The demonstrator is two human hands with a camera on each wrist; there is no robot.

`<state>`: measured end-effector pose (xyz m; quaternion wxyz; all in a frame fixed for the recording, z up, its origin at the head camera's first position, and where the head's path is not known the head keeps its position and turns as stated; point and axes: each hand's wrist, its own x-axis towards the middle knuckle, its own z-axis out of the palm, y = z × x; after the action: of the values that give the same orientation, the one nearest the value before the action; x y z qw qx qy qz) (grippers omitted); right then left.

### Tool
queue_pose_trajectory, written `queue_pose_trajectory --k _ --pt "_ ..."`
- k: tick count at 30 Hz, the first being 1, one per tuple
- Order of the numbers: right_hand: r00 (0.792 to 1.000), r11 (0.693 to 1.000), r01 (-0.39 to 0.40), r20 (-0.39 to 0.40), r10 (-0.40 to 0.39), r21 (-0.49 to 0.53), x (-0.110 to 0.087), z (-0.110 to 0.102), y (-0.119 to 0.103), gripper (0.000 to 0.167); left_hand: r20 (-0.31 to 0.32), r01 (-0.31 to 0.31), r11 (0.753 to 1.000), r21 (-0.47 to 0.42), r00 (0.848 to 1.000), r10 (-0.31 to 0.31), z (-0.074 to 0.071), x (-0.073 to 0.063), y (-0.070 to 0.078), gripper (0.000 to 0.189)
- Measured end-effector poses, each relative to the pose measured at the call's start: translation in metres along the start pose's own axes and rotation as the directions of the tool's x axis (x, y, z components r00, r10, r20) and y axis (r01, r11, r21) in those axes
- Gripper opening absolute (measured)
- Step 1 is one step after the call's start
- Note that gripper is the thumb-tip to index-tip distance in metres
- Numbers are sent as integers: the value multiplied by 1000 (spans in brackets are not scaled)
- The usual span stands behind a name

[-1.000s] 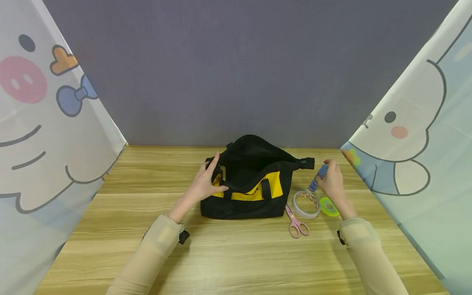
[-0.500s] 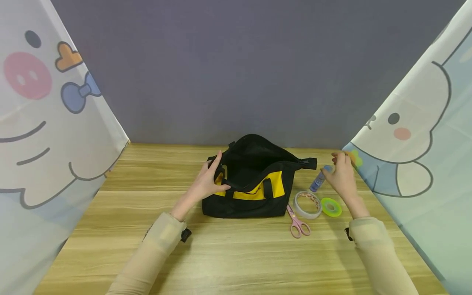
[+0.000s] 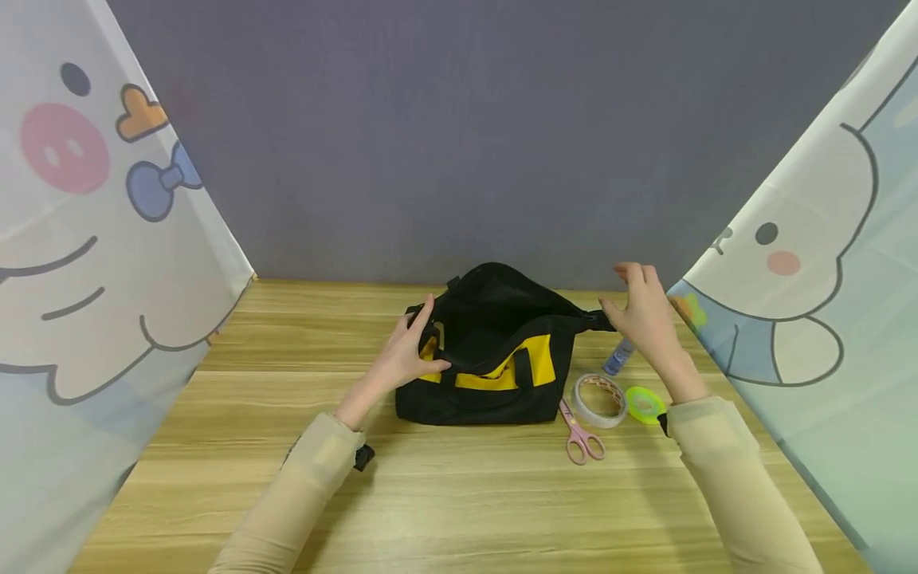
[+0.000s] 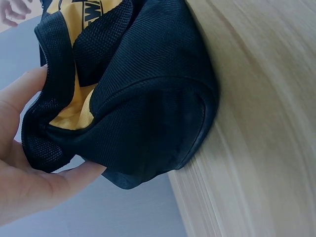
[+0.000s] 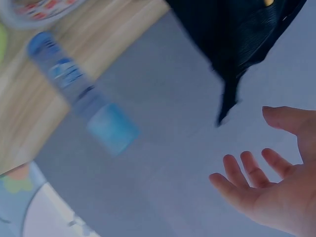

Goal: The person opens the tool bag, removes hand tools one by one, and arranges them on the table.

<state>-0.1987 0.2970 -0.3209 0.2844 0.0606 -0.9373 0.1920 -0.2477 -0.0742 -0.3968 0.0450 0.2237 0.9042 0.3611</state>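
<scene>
A black and yellow tool bag (image 3: pixel 495 402) stands on the table with its zipped top gaping. My left hand (image 3: pixel 402 351) grips the left end of its opening, thumb and fingers around the zip edge (image 4: pixel 54 94). Beyond the bag's right end, my right hand (image 3: pixel 649 319) is raised with loosely spread fingers, holding nothing. That hand overlaps the tip of the bag's zip tab (image 3: pixel 595 320) in the head view; in the right wrist view a gap shows between them. A blue glue stick (image 5: pixel 81 91) stands upright below my right hand, its top hidden in the head view.
Right of the bag lie pink-handled scissors (image 3: pixel 582 442), a white tape roll (image 3: pixel 579 406) and a green tape roll (image 3: pixel 634 402). A grey wall (image 3: pixel 459 143) rises behind the table (image 3: pixel 459 510), with cartoon-printed curtains (image 3: pixel 810 319) at both sides.
My right hand has let go of the glue stick, risen and swung left toward the bag's zip tab. The left hand keeps its grip on the bag.
</scene>
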Motion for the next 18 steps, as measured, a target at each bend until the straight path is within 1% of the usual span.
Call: queue_pose_trajectory --k 5,9,14,18 --pt "994 995 104 21 -104 2 10 13 -24 48 3 -5 1000 3 1000 5 -1 0 0 111" --pt "983 984 177 47 -177 2 16 26 -46 47 1 -7 1000 3 1000 7 -1 0 -1 111" --pt "961 969 246 126 -246 13 20 44 -76 47 5 2 1000 2 1000 -2 -2 -2 1 111" --pt "944 963 271 196 -264 -4 19 60 -96 47 2 5 1000 5 1000 -5 -1 -2 2 110"
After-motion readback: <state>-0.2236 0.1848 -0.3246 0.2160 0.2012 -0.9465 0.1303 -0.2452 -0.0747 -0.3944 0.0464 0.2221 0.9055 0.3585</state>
